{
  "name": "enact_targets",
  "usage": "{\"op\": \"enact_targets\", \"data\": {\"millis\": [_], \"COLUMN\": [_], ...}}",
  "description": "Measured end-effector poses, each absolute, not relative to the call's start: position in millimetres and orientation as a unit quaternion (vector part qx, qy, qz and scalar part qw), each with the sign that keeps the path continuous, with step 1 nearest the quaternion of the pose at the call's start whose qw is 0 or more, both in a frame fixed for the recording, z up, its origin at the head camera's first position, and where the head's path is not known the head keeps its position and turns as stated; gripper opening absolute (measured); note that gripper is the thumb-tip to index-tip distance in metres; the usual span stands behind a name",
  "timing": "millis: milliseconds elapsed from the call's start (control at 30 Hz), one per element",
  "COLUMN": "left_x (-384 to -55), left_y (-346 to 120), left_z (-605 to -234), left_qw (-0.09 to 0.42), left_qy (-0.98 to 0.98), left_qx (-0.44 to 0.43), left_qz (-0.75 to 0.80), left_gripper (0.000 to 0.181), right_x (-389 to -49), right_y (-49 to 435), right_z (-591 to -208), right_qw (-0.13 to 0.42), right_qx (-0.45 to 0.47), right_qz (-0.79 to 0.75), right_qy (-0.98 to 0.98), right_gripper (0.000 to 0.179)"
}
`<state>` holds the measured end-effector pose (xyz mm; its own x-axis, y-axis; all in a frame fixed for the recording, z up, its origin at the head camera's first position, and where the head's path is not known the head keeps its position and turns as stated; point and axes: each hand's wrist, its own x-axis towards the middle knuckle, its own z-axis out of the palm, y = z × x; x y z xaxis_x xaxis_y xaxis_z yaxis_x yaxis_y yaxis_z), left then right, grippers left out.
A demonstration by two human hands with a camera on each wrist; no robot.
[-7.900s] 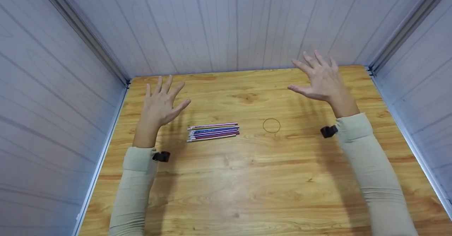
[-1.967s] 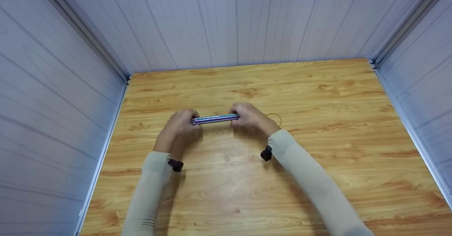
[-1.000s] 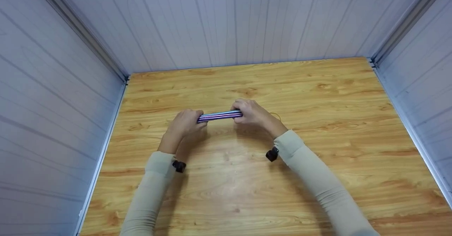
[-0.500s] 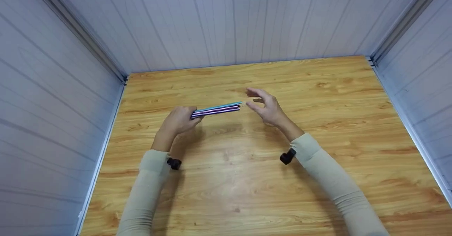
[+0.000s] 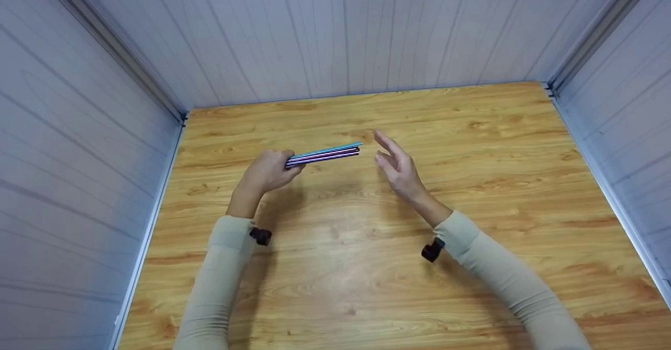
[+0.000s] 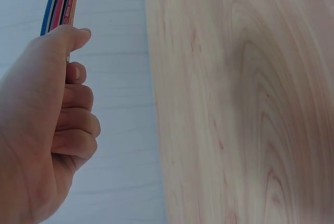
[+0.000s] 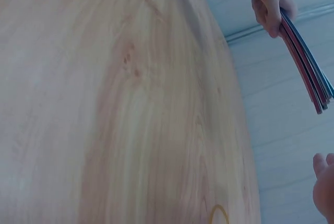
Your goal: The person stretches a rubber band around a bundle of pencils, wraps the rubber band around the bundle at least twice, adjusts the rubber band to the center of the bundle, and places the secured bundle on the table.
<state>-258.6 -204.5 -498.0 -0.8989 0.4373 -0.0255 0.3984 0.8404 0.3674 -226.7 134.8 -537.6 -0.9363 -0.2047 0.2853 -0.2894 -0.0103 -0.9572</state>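
Observation:
A bundle of several pencils (image 5: 325, 154), mostly blue, purple and red, is held up off the table by my left hand (image 5: 268, 172). My left fingers curl round one end, and the pencils' other ends fan out slightly toward the right. In the left wrist view the pencils (image 6: 62, 2) rise past the thumb. My right hand (image 5: 401, 169) stands just beyond the free ends, apart from them, with fingers loosely extended and nothing in it. A thin yellow rubber band (image 7: 219, 209) lies on the table at the bottom of the right wrist view; the right hand or wrist hides it in the head view.
The wood-grain table (image 5: 335, 287) is bounded by a pale panelled wall (image 5: 325, 35) at the back and by panels on the left (image 5: 78, 156) and right (image 5: 629, 130). A small black camera (image 5: 432, 249) sits at each sleeve cuff.
The pencils lay on the table at first, then both hands gripped them in the air. Since then my right hand has let go and moved right; my left still holds them, slightly farther up.

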Motion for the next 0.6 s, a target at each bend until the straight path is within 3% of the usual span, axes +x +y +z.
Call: {"op": "enact_targets", "data": {"millis": [600], "left_x": [-256.6], "left_y": [-190.5], "left_z": [-496.1], "left_qw": [0.029], "left_qy": [0.954], "left_qx": [0.227], "left_qz": [0.192], "left_gripper": [0.036], "right_x": [-214.6], "right_y": [122.3], "right_z": [-539.9], "right_qw": [0.018], "right_qx": [0.230], "right_qz": [0.681], "right_qy": [-0.695], "right_gripper": [0.059]}}
